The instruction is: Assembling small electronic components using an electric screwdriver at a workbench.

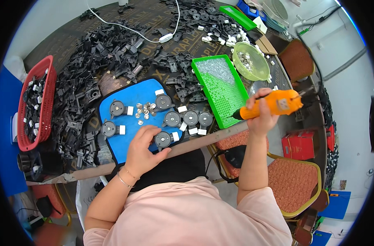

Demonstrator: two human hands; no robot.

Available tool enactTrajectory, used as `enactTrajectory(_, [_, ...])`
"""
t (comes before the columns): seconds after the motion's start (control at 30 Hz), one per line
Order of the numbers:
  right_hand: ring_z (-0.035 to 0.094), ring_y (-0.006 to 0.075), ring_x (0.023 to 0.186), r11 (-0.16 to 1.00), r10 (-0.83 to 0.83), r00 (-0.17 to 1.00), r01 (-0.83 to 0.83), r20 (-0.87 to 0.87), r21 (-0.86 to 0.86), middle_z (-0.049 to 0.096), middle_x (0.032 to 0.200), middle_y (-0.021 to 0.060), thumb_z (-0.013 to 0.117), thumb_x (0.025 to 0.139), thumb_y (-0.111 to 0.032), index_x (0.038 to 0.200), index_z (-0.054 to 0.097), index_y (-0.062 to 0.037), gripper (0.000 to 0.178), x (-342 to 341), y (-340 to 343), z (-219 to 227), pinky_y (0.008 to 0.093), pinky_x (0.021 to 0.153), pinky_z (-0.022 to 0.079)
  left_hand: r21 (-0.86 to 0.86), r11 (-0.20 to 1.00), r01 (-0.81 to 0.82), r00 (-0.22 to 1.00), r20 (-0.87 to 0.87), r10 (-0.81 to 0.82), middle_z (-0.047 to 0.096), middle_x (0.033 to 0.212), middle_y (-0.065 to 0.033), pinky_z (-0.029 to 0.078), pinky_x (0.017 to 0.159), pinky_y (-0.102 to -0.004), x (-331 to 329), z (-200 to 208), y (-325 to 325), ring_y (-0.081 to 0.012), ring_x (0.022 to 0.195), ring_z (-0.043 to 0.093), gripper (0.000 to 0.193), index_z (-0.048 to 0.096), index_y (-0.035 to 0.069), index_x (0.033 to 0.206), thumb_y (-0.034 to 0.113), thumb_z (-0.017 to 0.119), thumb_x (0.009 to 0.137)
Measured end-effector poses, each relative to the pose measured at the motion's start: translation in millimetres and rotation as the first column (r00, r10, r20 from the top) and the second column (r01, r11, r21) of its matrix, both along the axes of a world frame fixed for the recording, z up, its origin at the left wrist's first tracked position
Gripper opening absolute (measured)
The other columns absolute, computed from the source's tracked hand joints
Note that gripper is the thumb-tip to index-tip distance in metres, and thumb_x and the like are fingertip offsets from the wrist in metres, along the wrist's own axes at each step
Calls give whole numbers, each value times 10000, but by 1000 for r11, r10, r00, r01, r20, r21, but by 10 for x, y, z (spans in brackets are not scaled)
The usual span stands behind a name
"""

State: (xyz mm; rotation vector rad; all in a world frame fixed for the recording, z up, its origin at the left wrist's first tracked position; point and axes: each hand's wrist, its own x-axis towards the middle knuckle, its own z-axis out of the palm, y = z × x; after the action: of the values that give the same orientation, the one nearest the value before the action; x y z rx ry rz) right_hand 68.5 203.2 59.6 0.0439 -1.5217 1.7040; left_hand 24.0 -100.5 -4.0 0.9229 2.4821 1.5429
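My right hand (260, 112) is wrapped round an orange electric screwdriver (277, 103), its dark tip over the right edge of a green tray (226, 123) of small silvery screws. With thumb and fingers curved about it, my left hand (142, 151) holds a black round caster-like part (163, 140) with a white tab on the blue mat (127, 149). Similar black parts lie around: two at the mat's left, one (163, 102) at its upper right, and several in a row along its right side. Small silvery round pieces (140, 122) are scattered mid-mat.
Heaps of black plastic parts (88, 69) cover the table's left and back. A red basket (47, 102) stands at the left. Beyond the tray sits a yellow-green bowl (238, 65) of small metal pieces. A white cable (125, 28) crosses the back. Chairs (293, 184) stand at the right.
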Motion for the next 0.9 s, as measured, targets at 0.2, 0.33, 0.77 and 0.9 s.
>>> enactTrajectory(0.2, [503, 153, 605, 964, 263, 961, -266, -82, -21, 457, 919, 90, 583, 863, -287, 990, 480, -41, 296, -4, -495, 402, 301, 570, 425, 26, 1000, 16, 1000, 17, -17, 587, 1074, -139, 538, 719, -304, -14, -80, -32, -277, 908, 613, 476, 600, 3, 1075, 113, 810, 662])
enactTrajectory(0.33, [528, 157, 566, 821, 562, 822, -568, -93, -54, 471, 920, 93, 646, 849, -308, 980, 484, -35, 343, -160, -1073, 287, 294, 533, 433, 39, 999, 17, 999, 36, -18, 592, 1097, -146, 529, 762, -331, -11, -80, -43, -305, 935, 615, 477, 603, 5, 1089, 118, 808, 673])
enactTrajectory(0.77, [548, 160, 556, 767, 617, 773, -633, 147, 104, 475, 873, 91, 730, 805, -254, 936, 529, -12, 340, -307, -1459, 124, 281, 536, 450, 50, 998, 41, 998, 41, -43, 598, 1100, -144, 509, 826, -344, -17, -127, -63, -314, 971, 606, 458, 618, -10, 1074, 130, 799, 677])
enactTrajectory(0.9, [549, 153, 563, 714, 679, 720, -693, 143, 97, 472, 862, 87, 718, 810, -232, 926, 532, -14, 309, -303, -1470, 108, 274, 545, 450, 62, 997, 35, 999, 34, -37, 599, 1097, -144, 510, 825, -345, -15, -138, -53, -313, 975, 604, 464, 618, -10, 1076, 115, 798, 667])
